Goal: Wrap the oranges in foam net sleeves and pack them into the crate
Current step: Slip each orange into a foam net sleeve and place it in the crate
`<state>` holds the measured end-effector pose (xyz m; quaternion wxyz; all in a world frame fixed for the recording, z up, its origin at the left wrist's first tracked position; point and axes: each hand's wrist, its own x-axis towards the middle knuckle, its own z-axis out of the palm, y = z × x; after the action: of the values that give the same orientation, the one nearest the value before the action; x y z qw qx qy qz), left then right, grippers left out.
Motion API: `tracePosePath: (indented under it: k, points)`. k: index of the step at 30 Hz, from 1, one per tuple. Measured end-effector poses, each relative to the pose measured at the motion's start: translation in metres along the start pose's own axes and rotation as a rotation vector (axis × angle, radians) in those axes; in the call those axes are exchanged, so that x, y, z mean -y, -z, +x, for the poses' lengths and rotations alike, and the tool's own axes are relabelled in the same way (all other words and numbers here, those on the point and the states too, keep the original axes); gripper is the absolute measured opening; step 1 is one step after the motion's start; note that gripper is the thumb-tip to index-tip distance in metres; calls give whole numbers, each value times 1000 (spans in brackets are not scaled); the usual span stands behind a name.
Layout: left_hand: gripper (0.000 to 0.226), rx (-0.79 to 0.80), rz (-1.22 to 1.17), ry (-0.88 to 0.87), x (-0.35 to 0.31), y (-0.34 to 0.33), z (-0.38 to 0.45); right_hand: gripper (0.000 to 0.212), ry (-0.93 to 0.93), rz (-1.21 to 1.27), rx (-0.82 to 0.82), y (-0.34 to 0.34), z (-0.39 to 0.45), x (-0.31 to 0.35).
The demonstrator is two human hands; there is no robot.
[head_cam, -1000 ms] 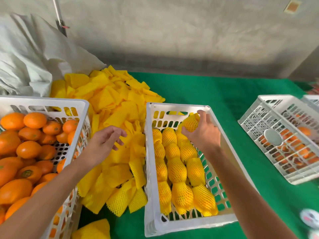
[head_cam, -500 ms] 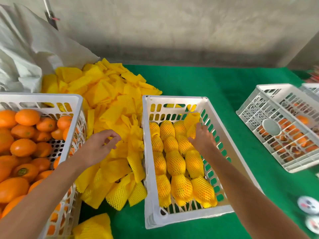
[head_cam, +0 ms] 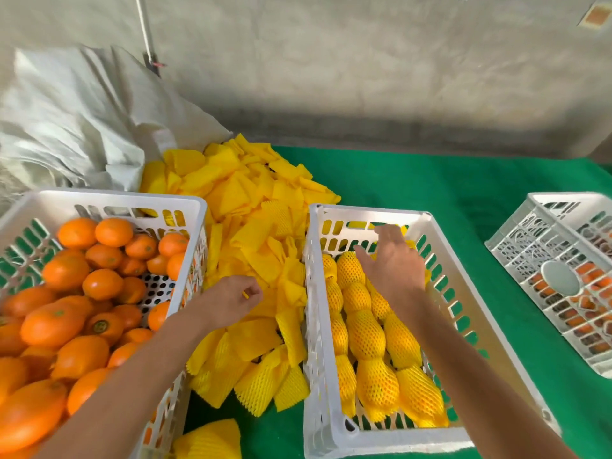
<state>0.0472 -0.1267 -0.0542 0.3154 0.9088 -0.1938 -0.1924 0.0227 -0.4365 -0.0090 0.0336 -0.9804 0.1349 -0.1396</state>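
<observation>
Over the far end of the packing crate point(head_cam: 440, 256), your right hand point(head_cam: 394, 270) hovers with fingers spread and relaxed, grasping nothing, just above the wrapped oranges point(head_cam: 366, 332) that lie in rows on the crate floor. Those netted fruits fill most of the crate from its near wall up to where your hand is.

Left of the crate, touching its side wall, lies the heap of yellow foam net sleeves point(head_cam: 251, 233) on the green table cover point(head_cam: 447, 187). Your left hand point(head_cam: 231, 301) rests on that heap with the fingers curled in, and a bit of yellow shows between them; you appear to be pinching one sleeve, though the grip is partly hidden.

Further left of the crate, beyond the sleeves, stands a second white basket point(head_cam: 109, 202) heaped with bare oranges point(head_cam: 82, 293).

Right of the crate, well apart from it, an upturned white basket point(head_cam: 543, 260) covers more orange fruit.

Behind the sleeves, a pale woven sack point(head_cam: 76, 120) slumps against the wall.
</observation>
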Motion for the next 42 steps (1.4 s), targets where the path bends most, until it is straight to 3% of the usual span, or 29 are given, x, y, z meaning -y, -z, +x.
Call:
tracePosePath:
  k: [3,8,14,22,30,35,39,42]
  points:
    - [19,-6,57,20,5,0,3,51,223,25,-68,16,-4,59]
    - [30,-23,69,91,12,-3,7,38,414,-80,51,0,-5,141]
    - [34,-43,73,111,19,-12,11,32,318,-138,448,-58,1,187]
    - [37,-60,148,108,16,-14,14,42,326,-187,665,-105,-8,187]
    - [32,-117,97,141,12,-16,15,31,329,-164,479,-126,-1,195]
    - [23,-388,-88,133,4,-6,16,38,260,-58,315,-97,8,198]
    - [32,-499,-264,62,-1,-3,18,33,115,242,148,-58,8,191]
    - [36,-466,-447,28,-5,2,19,34,28,706,197,-38,-2,180]
